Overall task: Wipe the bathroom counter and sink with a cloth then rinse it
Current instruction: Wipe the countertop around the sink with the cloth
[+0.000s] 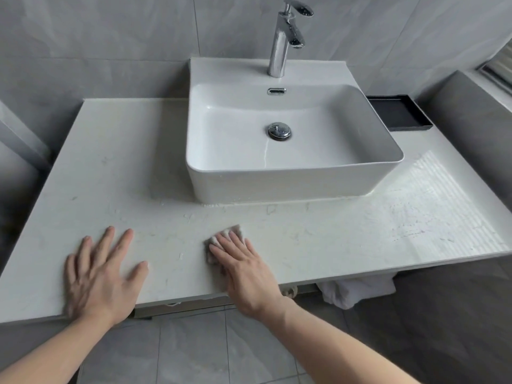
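Note:
A white marbled counter [116, 167] carries a white rectangular vessel sink [277, 187] with a chrome drain plug and a chrome faucet [279, 45] at its back. My right hand [243, 267] presses flat, with straight fingers, on a small grey-white cloth [237, 231] near the counter's front edge, below the sink. The cloth shows only at my fingertips and beside my hand. My left hand [102, 275] rests flat on the counter to the left, fingers spread, holding nothing.
A black tray [399, 113] sits on the counter right of the sink. Grey tiled walls close the back and both sides. A white towel [357, 292] hangs under the counter at the right. Grey floor tiles lie below.

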`<act>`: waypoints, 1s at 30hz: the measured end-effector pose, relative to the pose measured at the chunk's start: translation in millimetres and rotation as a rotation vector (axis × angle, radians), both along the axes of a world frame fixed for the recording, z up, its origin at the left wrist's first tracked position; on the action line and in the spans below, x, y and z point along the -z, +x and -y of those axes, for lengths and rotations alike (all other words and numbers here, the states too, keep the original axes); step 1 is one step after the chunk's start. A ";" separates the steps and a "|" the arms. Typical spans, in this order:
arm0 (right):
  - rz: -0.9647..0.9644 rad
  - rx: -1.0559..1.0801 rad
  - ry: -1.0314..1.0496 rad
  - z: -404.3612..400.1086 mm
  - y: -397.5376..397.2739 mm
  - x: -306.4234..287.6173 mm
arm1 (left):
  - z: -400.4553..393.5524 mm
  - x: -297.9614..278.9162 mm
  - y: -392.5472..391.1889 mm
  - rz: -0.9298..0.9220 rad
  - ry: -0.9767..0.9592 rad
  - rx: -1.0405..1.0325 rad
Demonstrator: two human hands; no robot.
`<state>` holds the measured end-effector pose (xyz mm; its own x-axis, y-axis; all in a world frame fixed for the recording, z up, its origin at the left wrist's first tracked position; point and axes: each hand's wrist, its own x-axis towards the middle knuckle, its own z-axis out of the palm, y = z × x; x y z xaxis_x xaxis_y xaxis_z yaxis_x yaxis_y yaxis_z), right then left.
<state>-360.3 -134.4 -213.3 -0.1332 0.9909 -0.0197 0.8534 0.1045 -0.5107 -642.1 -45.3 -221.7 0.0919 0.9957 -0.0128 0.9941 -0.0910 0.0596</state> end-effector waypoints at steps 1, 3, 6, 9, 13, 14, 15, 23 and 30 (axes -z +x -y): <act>-0.034 -0.016 -0.009 1.1 8.5 -1.0 | -0.2 0.2 0.3 -0.001 0.002 0.000; -0.115 0.088 0.021 7.8 37.7 -7.5 | -0.4 -0.1 0.2 -0.002 0.006 0.001; -0.121 0.387 0.131 24.3 113.7 -23.0 | -1.0 -0.8 1.0 -0.006 0.004 -0.006; 0.020 0.605 0.177 44.9 210.5 -29.8 | -0.5 -1.7 1.2 -0.007 0.010 -0.011; 0.235 0.848 -0.327 77.3 300.7 -21.1 | -0.8 -0.2 -0.2 -0.011 0.014 -0.008; 0.255 0.899 -0.409 81.6 304.2 -15.2 | -1.1 0.7 -0.4 -0.013 0.015 -0.009; 0.255 0.938 -0.423 83.6 299.2 -10.6 | -1.3 1.5 -0.6 -0.013 0.014 -0.009; 0.245 0.764 -0.127 59.9 151.3 -0.8 | -1.0 0.3 0.6 -0.012 0.019 -0.012; 0.100 0.304 0.062 39.0 -14.5 6.2 | 0.2 -0.6 -0.3 -0.008 0.019 -0.010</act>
<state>-374.8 -173.4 -219.5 0.1689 0.9847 0.0435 0.8957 -0.1349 -0.4238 -642.4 -45.6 -221.1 0.0823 0.9966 0.0050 0.9953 -0.0824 0.0505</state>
